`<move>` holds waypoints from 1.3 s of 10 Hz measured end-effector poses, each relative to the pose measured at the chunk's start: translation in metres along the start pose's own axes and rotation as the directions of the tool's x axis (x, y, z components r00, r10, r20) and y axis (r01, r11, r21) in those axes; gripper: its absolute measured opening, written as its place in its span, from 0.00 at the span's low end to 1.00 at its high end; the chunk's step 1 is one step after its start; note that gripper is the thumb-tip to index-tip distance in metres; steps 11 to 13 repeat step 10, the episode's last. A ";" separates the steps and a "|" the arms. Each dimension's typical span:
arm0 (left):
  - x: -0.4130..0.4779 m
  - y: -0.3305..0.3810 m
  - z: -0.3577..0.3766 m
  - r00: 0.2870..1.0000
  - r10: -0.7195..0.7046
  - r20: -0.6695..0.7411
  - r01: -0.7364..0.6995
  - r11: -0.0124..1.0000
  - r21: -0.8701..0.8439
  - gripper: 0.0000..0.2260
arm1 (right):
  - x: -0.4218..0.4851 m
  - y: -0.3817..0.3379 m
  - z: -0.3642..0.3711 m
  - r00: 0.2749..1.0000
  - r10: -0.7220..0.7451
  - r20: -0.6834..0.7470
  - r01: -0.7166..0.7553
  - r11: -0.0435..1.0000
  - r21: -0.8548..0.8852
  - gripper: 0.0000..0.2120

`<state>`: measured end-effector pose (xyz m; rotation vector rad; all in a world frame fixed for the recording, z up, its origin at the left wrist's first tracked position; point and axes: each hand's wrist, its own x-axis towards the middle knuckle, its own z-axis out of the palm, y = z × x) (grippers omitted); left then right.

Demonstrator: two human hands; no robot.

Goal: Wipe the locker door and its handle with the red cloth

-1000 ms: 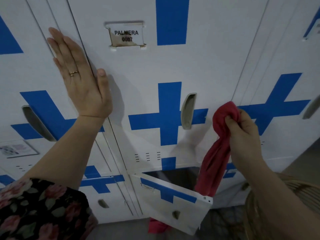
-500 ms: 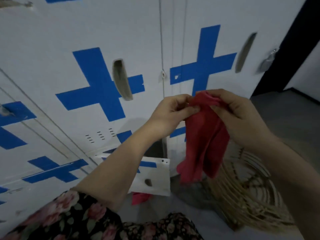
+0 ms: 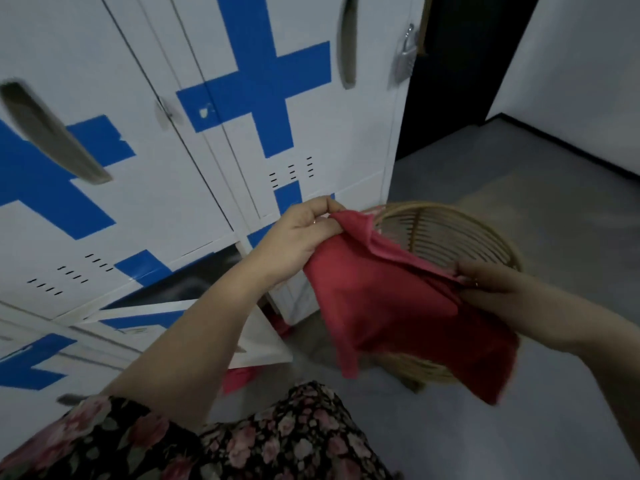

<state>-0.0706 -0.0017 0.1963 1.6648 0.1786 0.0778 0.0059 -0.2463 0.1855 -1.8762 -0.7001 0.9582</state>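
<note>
Grey floor [image 3: 502, 427], white lockers [image 3: 156, 188] with blue crosses filling the left of my feed. Cloth [image 3: 388, 306] is stretched between both hands over the basket [image 3: 450, 211], long edge running left-right: left hand [image 3: 304, 237] pinches one corner, right hand [image 3: 491, 285] pinches the other. Doors sit up and left, handle [image 3: 348, 46] straight above, left hand nearer, no contact yet. Cloth's plain red, soft, hanging limp and creased.

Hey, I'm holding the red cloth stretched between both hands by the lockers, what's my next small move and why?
Probably gather the red cloth into a pad in the right hand and lift it to the locker door. The left hand and right hand each pinch an edge, so it hangs loose by the basket, touching no door yet.
</note>
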 end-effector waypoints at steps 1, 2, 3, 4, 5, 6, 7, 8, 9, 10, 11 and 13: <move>0.011 -0.011 -0.005 0.991 -0.128 0.044 0.127 0.991 0.031 0.07 | -0.007 0.012 -0.023 0.999 0.030 0.014 -0.030 1.000 0.009 0.06; 0.032 -0.035 -0.002 0.968 -0.242 0.059 0.229 0.957 0.176 0.04 | 0.016 0.039 -0.036 0.963 0.013 -0.268 -0.049 0.991 -0.128 0.03; 0.057 -0.069 0.011 0.961 -0.275 -0.041 0.278 0.945 0.174 0.05 | 0.050 0.076 -0.035 0.802 -0.034 -0.597 -0.183 0.936 -0.299 0.05; 0.072 -0.109 0.031 0.949 -0.237 -0.210 0.285 0.928 0.241 0.06 | 0.073 0.114 -0.018 0.735 0.002 -0.678 -0.319 0.883 -0.343 0.13; 0.072 -0.139 0.056 0.970 -0.180 -0.165 0.237 0.862 0.447 0.12 | 0.081 0.139 0.005 0.837 0.065 -0.544 -0.355 0.820 -0.448 0.15; 0.064 -0.162 0.072 0.979 -0.173 0.113 0.045 0.712 0.701 0.17 | 0.078 0.151 0.027 0.922 0.153 -0.355 -0.327 0.800 -0.504 0.15; 0.058 -0.185 0.078 0.894 -0.324 0.310 -0.104 0.524 0.845 0.23 | 0.074 0.162 0.040 0.933 0.259 -0.249 -0.352 0.795 -0.494 0.16; 0.056 -0.190 0.080 0.864 -0.379 0.332 -0.163 0.413 0.896 0.23 | 0.076 0.166 0.040 0.930 0.302 -0.208 -0.367 0.784 -0.501 0.15; 0.057 -0.187 0.075 0.869 -0.353 0.346 -0.200 0.387 0.900 0.21 | 0.082 0.163 0.037 0.935 0.303 -0.183 -0.354 0.773 -0.527 0.15; 0.052 -0.175 0.058 0.895 -0.340 0.290 -0.144 0.395 0.907 0.22 | 0.089 0.154 0.034 0.929 0.259 -0.264 -0.360 0.796 -0.487 0.15; 0.052 -0.175 0.058 0.895 -0.340 0.290 -0.144 0.395 0.907 0.22 | 0.089 0.154 0.034 0.929 0.259 -0.264 -0.360 0.796 -0.487 0.15; 0.052 -0.175 0.058 0.895 -0.340 0.290 -0.144 0.395 0.907 0.22 | 0.089 0.154 0.034 0.929 0.259 -0.264 -0.360 0.796 -0.487 0.15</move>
